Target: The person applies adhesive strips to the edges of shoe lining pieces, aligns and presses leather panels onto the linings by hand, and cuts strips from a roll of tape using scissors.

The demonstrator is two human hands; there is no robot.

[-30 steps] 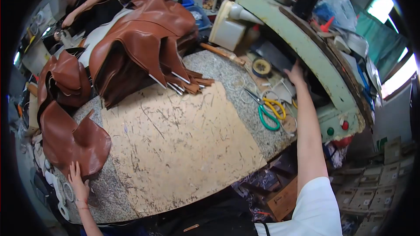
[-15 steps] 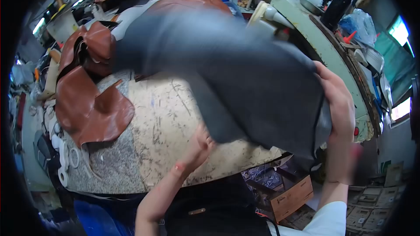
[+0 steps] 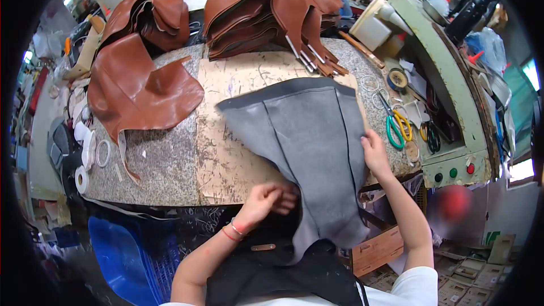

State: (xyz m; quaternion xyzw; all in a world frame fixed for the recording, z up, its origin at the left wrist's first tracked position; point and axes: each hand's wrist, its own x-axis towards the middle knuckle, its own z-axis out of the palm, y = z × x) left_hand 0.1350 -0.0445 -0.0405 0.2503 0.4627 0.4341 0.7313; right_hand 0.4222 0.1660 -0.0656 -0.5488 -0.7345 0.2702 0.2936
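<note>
A grey leather piece [image 3: 311, 136] with stitched seams and a darker top band lies over the near part of the work board, its lower end hanging past the table edge. My right hand [image 3: 375, 153] is at its right edge, thumb and fingers closed on the border. Beside the left edge is my left hand [image 3: 271, 199], fingers loosely bent and apart, slightly blurred, with nothing in them. Folded brown leather pieces [image 3: 243, 20] are stacked at the back of the board. Another brown leather piece [image 3: 141, 90] spreads over the table's left side.
Green-handled scissors [image 3: 395, 130], yellow-handled scissors [image 3: 403, 124] and a tape roll [image 3: 397, 79] lie at the right, beside a green machine housing [image 3: 453, 102] with buttons. White rolls [image 3: 83, 180] sit at the left edge. A blue basket [image 3: 124, 260] stands below.
The leather piece, a moving blur over the table before, now lies spread with its grey side up. My right hand has come lower and inward. The view has shifted, revealing the brown stack and scissors.
</note>
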